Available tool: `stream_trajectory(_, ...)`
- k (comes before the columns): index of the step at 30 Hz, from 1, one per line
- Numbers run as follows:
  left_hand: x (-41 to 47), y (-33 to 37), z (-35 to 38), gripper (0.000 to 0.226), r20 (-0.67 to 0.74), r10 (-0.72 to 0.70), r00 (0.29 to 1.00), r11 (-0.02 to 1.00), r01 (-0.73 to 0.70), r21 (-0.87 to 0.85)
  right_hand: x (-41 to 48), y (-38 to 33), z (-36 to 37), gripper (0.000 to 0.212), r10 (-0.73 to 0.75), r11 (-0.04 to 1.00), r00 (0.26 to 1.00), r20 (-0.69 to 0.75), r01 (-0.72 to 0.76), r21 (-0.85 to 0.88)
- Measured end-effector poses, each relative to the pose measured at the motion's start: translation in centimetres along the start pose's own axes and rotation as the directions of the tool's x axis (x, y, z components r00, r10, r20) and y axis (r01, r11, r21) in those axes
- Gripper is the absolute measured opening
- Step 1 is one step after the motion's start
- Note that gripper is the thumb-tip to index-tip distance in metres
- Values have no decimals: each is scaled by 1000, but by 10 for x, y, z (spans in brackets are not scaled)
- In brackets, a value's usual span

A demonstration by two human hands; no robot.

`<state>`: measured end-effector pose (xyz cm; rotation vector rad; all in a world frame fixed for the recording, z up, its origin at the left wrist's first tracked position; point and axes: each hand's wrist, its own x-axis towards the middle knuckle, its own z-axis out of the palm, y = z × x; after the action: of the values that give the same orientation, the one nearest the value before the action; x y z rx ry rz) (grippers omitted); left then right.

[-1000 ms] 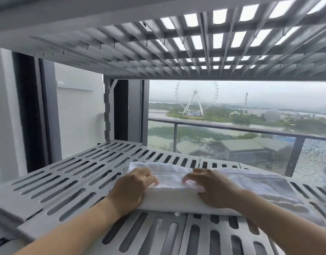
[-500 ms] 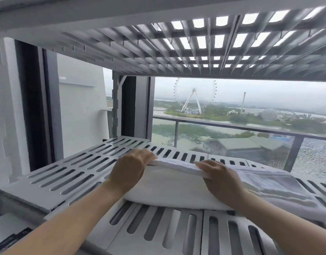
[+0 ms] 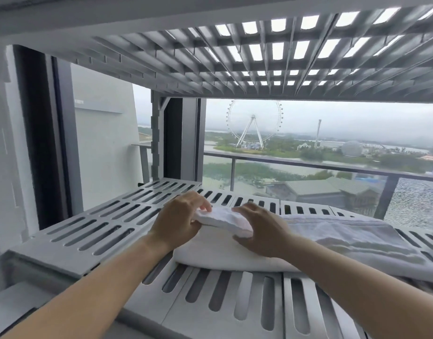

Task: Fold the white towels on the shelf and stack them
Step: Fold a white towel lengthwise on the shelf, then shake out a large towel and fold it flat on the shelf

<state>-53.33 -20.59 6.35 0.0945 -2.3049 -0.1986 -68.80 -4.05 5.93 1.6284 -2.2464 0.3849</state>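
My left hand and right hand both pinch the raised left end of the white towel; its length lies rightward along the shelf, so I judge the fold goes right

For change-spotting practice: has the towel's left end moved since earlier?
Yes. The towel end rose off the slotted shelf, gripped by left hand and right hand.
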Motion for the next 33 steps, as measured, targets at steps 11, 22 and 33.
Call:
stream_trajectory(11, -28, -16, 4, 56, 131, -262, 956, 965, 262, 24, 45, -24, 7, 22, -19, 998, 999, -45, 17, -56)
stream_trajectory(22, 24, -44, 27, 46, 110, -375, 921, 918, 351, 185, 120, 12, -14, 20, 122, 984, 973, -194, -145, -107)
stream_trajectory(33, 54, -60, 55, 19, 196, -466, 863, 864, 396, 309, 102, 46, -26, 35, 71, 994, 996, -53, -75, -75)
